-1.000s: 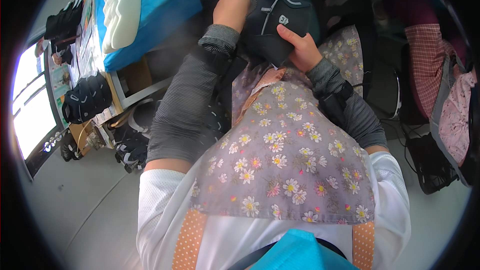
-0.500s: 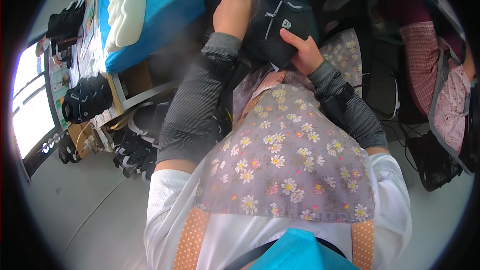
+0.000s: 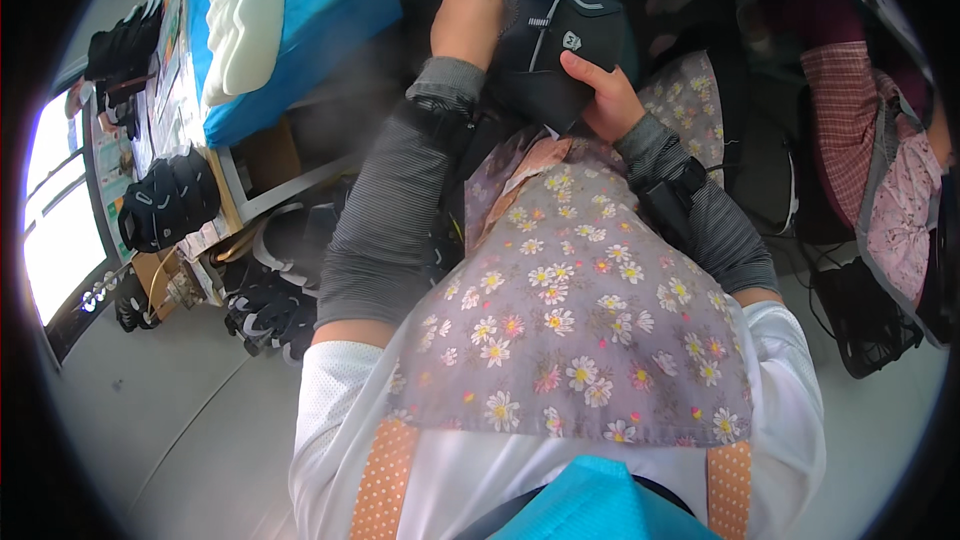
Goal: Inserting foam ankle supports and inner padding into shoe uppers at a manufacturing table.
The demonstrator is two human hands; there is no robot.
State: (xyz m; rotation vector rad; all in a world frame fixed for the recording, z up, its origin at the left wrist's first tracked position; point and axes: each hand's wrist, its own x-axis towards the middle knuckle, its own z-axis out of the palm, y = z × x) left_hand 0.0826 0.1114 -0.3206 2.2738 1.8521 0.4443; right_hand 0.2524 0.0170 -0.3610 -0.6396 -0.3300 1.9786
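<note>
A black cap (image 3: 545, 40) with pale piping and a small shield-shaped badge lies between my hands, over a dark green rounded form (image 3: 628, 35). My left hand (image 3: 468, 25) is closed at the cap's left side on a dark edge, its thumb pointing up and its fingertips hidden. My right hand (image 3: 608, 100) holds the cap's lower right edge, thumb on top beside the badge and fingers underneath out of sight. The flowered apron (image 3: 570, 300) covers my lap just below.
A blue-covered table (image 3: 340, 10) runs along the top, with a white wavy foam piece (image 3: 245, 15) on it. Stacks of black caps (image 3: 170, 200) stand at the left. Faint haze hangs by the table edge. At right sits another person in a checked sleeve (image 3: 838, 130).
The cap has shifted slightly, its badge now clearer of my right thumb. My hands keep their hold, and the view has moved a little.
</note>
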